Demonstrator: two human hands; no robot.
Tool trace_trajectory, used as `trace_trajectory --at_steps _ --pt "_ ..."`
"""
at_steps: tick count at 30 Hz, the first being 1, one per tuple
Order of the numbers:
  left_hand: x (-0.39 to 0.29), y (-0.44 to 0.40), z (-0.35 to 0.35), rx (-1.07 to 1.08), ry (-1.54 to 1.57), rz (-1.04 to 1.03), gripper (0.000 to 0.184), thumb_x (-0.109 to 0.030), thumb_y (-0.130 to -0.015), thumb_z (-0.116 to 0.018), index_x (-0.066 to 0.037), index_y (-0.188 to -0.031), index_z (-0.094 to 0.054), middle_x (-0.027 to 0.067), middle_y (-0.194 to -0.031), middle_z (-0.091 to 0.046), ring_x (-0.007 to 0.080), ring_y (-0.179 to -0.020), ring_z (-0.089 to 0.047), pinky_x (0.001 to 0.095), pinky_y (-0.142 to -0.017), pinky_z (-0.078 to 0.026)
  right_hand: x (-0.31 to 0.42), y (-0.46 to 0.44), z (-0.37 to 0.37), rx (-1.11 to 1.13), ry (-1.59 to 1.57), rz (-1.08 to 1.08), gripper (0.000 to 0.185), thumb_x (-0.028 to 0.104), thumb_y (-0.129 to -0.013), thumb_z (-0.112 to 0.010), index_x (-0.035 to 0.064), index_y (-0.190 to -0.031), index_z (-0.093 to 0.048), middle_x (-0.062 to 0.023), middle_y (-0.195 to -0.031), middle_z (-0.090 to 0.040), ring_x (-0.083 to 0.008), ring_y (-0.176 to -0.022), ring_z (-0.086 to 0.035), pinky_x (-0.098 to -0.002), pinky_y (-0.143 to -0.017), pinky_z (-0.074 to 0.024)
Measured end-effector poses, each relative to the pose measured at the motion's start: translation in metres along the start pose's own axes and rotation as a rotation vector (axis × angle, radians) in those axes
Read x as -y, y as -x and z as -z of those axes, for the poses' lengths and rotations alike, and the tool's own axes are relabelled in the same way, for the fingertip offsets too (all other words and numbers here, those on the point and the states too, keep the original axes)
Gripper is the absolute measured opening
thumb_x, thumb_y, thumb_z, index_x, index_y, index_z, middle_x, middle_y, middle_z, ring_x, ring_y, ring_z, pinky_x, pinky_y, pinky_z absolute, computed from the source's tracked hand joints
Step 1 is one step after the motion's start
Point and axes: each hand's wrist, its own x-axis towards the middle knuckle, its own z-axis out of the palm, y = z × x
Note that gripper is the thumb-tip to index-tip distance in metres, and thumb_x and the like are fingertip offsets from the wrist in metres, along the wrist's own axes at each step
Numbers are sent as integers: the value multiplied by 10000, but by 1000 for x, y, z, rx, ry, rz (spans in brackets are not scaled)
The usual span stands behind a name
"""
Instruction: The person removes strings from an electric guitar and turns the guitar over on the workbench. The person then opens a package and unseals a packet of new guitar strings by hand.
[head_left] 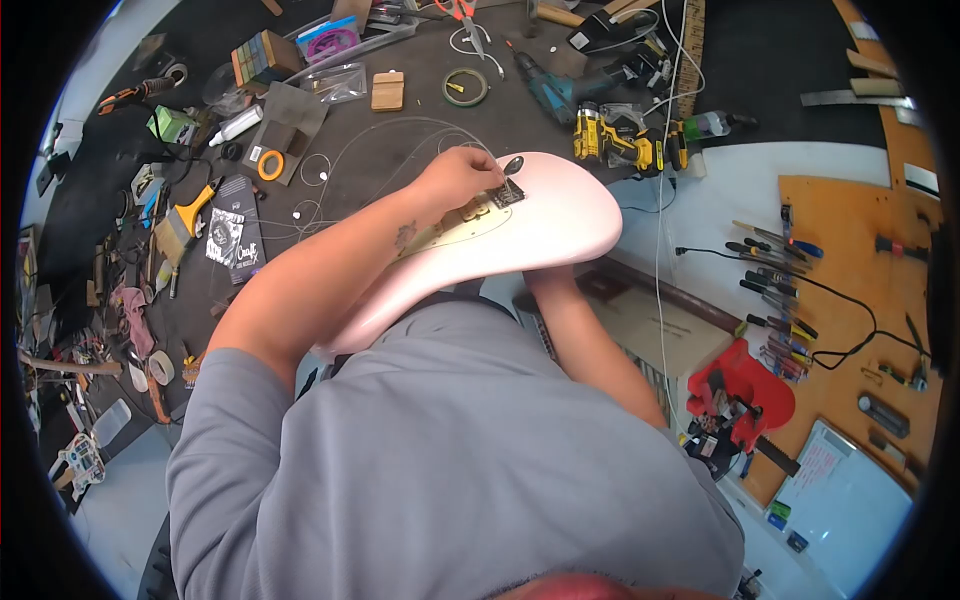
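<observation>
A pale pink electric guitar body (575,215) lies tilted across my lap and the table's front edge. Near its far end sits a dark metal bridge (509,193), and a small dark oval piece (514,165) shows just beyond it. My left hand (463,178) is over the bridge with its fingers pinched together on a thin guitar string (400,119), which arcs away over the table. Beneath my left forearm, a yellowish pickguard area (465,220) is partly covered. My right hand is out of sight under the guitar body; only the wrist and forearm (565,300) show.
Beyond the guitar on the dark table (360,155) are a green tape roll (464,87), a wooden block (387,91), a teal drill (545,88) and a yellow drill (615,140). A wide brush (185,220) lies left. Screwdrivers (775,290) hang on a board at right.
</observation>
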Motion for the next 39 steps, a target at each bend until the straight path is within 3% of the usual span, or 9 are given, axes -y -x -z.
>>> trace_trajectory --at_steps 7,11,15,19,28,33,36,38,39 --pt "4 18 29 -448 -140 -86 264 -240 -1068 -659 -12 -1189 -717 42 -933 -697 138 -832 -626 344 -752 -513 -6 10 30 -32 407 -43 538 289 -1090 -608 17 -1537 -483 -171 -1530 -550 -303 -1388 -553 -451 -1165 -464" --pt "5 73 144 -775 267 -26 267 -257 -1059 -684 -44 -1218 -708 39 -944 -668 128 -760 -607 303 -672 -509 -13 11 44 35 856 83 535 279 -1077 -630 17 -1525 -501 -179 -1524 -557 -316 -1377 -562 -459 -1158 -465" --pt "61 158 295 -957 558 -361 191 -218 -1038 -720 -32 -1066 -688 21 -869 -654 139 -733 -610 290 -626 -492 -24 13 67 103 1291 250 473 300 -1102 -586 6 -1472 -564 -213 -1476 -595 -357 -1383 -558 -485 -1168 -440" --pt "93 240 382 -1383 710 -291 161 -192 -1051 -706 -70 -963 -649 15 -843 -623 149 -730 -594 317 -641 -486 -28 13 88 71 1363 387 417 212 -1073 -587 38 -1451 -587 -228 -1457 -606 -413 -1374 -559 -523 -1152 -447" --pt "169 344 451 -1642 925 -475 166 -108 -1062 -560 -85 -916 -637 23 -795 -618 162 -683 -573 333 -625 -453 -37 2 117 450 1711 511 445 120 -982 -700 50 -1413 -610 -211 -1395 -643 -423 -1338 -582 -540 -1110 -478" --pt "250 315 434 -1712 49 -26 234 -260 -997 -645 -65 -908 -739 30 -639 -589 227 -674 -677 343 -681 -544 -28 12 61 302 1356 406 464 166 -966 -764 31 -1378 -601 -173 -1288 -675 -329 -1171 -662 -461 -975 -557" --pt "292 305 436 -1573 -693 561 387 -325 -942 -706 -38 -1201 -715 125 -964 -715 303 -995 -735 442 -881 -579 -27 20 66 221 970 53 410 191 -996 -738 15 -1340 -602 -156 -1207 -689 -305 -1027 -688 -434 -899 -577" --pt "167 251 297 -1790 -815 879 705 -344 -887 -754 -58 -1491 -529 208 -1472 -560 401 -1319 -593 576 -1031 -513 -31 23 82 166 878 -61 362 221 -1030 -697 3 -1305 -607 -150 -1157 -693 -306 -938 -691 -433 -860 -581" --pt "159 236 279 -1518 -943 821 883 -327 -873 -775 -123 -1616 -344 201 -1708 -257 465 -1464 -423 650 -1067 -458 -27 20 78 184 952 -48 361 241 -1046 -673 -3 -1303 -608 -152 -1161 -692 -310 -942 -690 -436 -869 -579"
